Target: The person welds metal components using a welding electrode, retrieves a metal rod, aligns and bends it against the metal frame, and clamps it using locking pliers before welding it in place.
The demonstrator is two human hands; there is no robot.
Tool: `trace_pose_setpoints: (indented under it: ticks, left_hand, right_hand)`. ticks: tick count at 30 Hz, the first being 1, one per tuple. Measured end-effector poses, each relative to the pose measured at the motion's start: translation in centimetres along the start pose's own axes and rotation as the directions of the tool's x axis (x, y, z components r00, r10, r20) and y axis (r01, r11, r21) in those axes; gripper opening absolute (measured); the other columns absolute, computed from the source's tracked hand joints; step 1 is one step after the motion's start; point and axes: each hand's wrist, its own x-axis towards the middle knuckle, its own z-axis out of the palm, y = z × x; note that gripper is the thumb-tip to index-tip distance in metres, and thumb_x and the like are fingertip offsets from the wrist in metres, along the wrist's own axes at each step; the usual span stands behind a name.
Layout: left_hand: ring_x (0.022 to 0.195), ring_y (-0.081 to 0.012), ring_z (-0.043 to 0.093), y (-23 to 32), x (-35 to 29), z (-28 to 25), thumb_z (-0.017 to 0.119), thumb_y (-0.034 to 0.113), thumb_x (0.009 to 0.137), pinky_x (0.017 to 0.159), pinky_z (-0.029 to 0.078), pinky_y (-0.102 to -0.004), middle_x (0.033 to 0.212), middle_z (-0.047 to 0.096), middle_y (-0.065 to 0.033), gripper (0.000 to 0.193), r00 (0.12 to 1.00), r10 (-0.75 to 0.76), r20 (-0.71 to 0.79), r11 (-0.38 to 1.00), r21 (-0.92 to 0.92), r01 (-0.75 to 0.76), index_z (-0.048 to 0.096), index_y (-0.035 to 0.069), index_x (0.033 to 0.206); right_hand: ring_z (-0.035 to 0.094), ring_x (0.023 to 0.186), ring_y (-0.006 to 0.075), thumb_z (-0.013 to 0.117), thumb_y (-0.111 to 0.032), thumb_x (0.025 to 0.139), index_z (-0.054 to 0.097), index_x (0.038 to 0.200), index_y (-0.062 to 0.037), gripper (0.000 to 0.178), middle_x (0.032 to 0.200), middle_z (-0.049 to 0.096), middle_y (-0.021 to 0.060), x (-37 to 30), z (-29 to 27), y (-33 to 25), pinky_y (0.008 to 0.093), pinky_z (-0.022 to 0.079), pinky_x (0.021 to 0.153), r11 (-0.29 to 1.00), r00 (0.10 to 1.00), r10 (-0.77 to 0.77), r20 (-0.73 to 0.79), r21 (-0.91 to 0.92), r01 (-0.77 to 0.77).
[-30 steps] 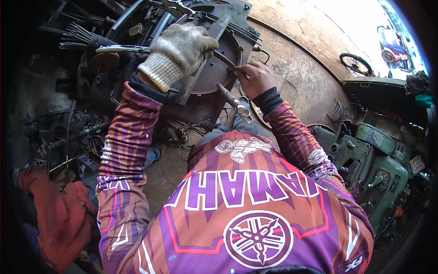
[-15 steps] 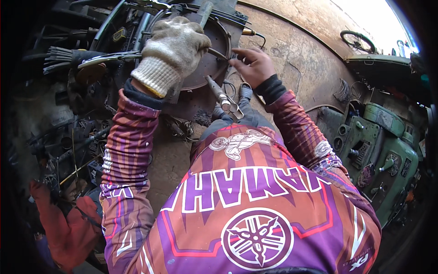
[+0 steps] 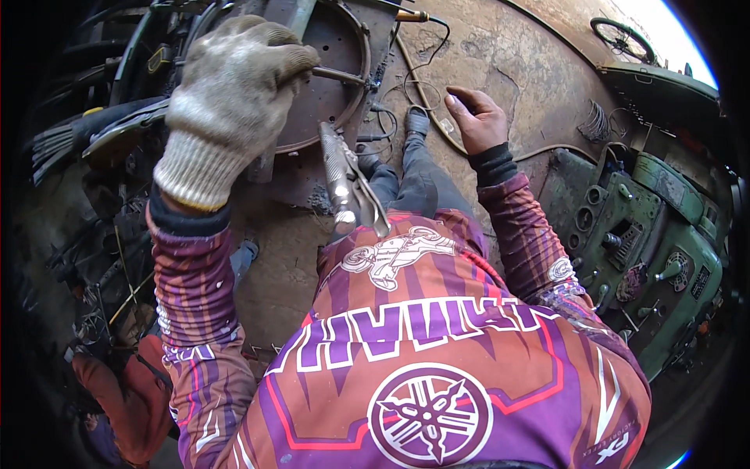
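Observation:
My left hand (image 3: pixel 234 102), in a dirty white knitted work glove, is closed around a thin metal rod (image 3: pixel 337 75). The rod's free end reaches the rim of a round metal ring (image 3: pixel 366 47) on the dark metal work table (image 3: pixel 380 55). Bare, my right hand (image 3: pixel 480 123) hangs to the right of the table over the floor. Its thumb and index finger are apart, and nothing shows in it; the other fingers are partly hidden. Locking pliers (image 3: pixel 337 176) stick out from the table's near side toward my body, their jaws near the ring.
A brass-coloured torch-like tool (image 3: pixel 412 16) with a cable lies at the table's far right. A hose (image 3: pixel 437 129) crosses the floor. A green machine (image 3: pixel 664 234) stands at right; metal bars and scrap crowd the left. Red-orange clothing (image 3: pixel 129 399), seemingly a person's, shows lower left.
My right hand has drawn away from the rod's end and moved right. My left hand still grips the rod. The view has shifted, so the table sits farther up and left.

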Motion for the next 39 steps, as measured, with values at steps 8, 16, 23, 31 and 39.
trace_pose_setpoints:
  ticks: [8, 16, 23, 31, 39]
  left_hand:
    - [0.105, -0.0334, 0.062, 0.9, 0.2, -1.5, 0.072, 0.002, 0.073, 0.091, 0.049, -0.0443, 0.101, 0.071, -0.0105, 0.029, 0.99, -0.073, 0.119, 0.997, 0.001, 0.074, 0.074, 0.007, 0.101]
    - [0.107, -0.0341, 0.061, 0.8, 0.1, -2.2, 0.071, 0.003, 0.072, 0.097, 0.047, -0.046, 0.101, 0.07, -0.0093, 0.033, 0.968, -0.14, 0.207, 0.99, 0.039, 0.135, 0.074, 0.009, 0.104]
    - [0.107, -0.0337, 0.061, 0.8, -0.2, -2.5, 0.074, 0.007, 0.073, 0.099, 0.046, -0.047, 0.102, 0.07, -0.0081, 0.032, 0.956, -0.166, 0.242, 0.986, 0.069, 0.154, 0.075, 0.01, 0.104]
    - [0.108, -0.0341, 0.06, 1.2, -0.2, -3.0, 0.075, 0.008, 0.072, 0.097, 0.046, -0.0473, 0.103, 0.07, -0.0076, 0.033, 0.957, -0.165, 0.24, 0.986, 0.079, 0.15, 0.075, 0.011, 0.105]
    - [0.104, -0.0338, 0.061, 1.9, 0.4, -3.2, 0.074, 0.007, 0.071, 0.095, 0.047, -0.0462, 0.101, 0.07, -0.0083, 0.032, 0.965, -0.125, 0.232, 0.991, 0.074, 0.11, 0.075, 0.009, 0.103]
  right_hand:
    - [0.066, 0.074, 0.0199, 0.078, -0.018, 0.083, 0.075, 0.101, -0.0069, 0.022, 0.086, 0.068, 0.0088, -0.3, 1.4, -2.8, 0.0299, 0.053, 0.067, 0.988, 0.984, -0.143, 0.11, -0.035, 0.148]
    - [0.064, 0.071, 0.0221, 0.084, -0.017, 0.074, 0.075, 0.1, -0.0089, 0.029, 0.084, 0.067, 0.0097, 0.9, 4.2, -5.5, 0.0318, 0.051, 0.061, 0.929, 0.917, -0.371, 0.145, 0.07, 0.364]
    - [0.06, 0.068, 0.0186, 0.087, -0.012, 0.068, 0.075, 0.099, -0.0074, 0.034, 0.08, 0.063, 0.0082, 2.3, 6.3, -8.1, 0.0304, 0.047, 0.056, 0.798, 0.777, -0.601, 0.189, 0.09, 0.596]
    - [0.059, 0.069, 0.0205, 0.083, -0.018, 0.071, 0.074, 0.089, -0.013, 0.02, 0.08, 0.062, 0.0009, 2.2, 6.7, -9.6, 0.0337, 0.047, 0.061, 0.781, 0.778, -0.598, 0.194, -0.077, 0.62]
    - [0.059, 0.063, 0.0192, 0.083, -0.007, 0.068, 0.076, 0.089, -0.0092, 0.023, 0.075, 0.063, 0.0041, 1.8, 5.9, -10.6, 0.0329, 0.045, 0.057, 0.774, 0.782, -0.597, 0.176, -0.128, 0.62]
